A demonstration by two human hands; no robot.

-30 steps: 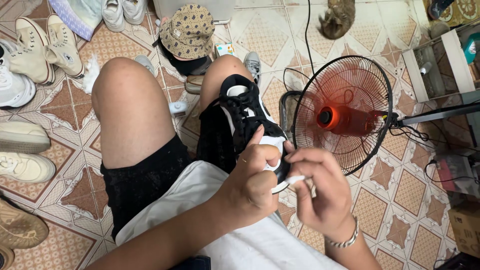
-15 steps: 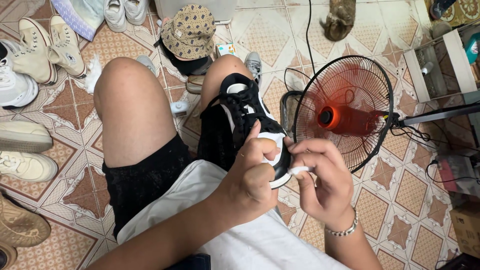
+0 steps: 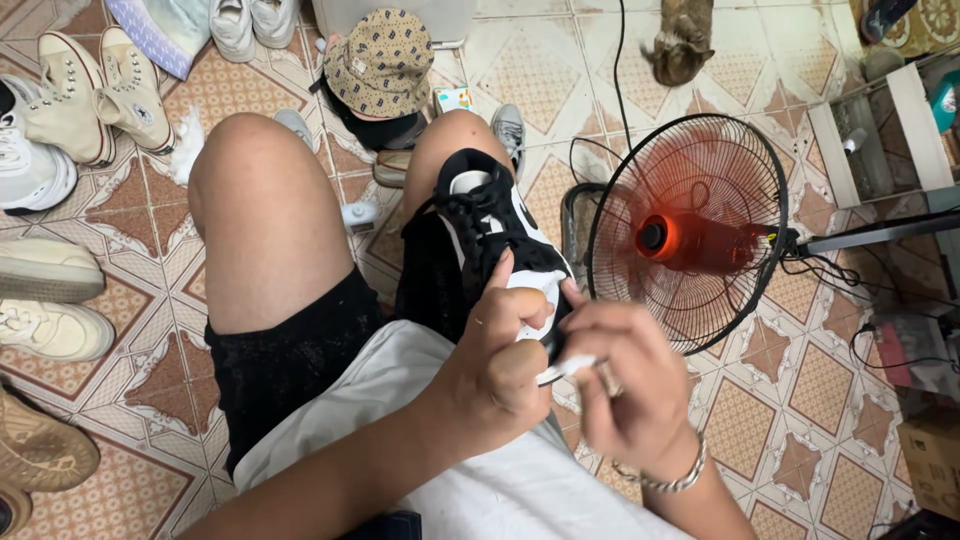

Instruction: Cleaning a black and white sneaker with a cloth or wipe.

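the left hand grips the black-and-white sneaker's toe, its fingers clenched round it, while the right hand (blurred) pinches a white wipe against the sole edge.

You sit on a home's patterned tile floor. Shoes, a fan and a cat surround you.

Our left hand grips the black-and-white laced sneaker on our knee while our right hand presses a small white wipe against its toe beside a red-hubbed wire-caged fan.
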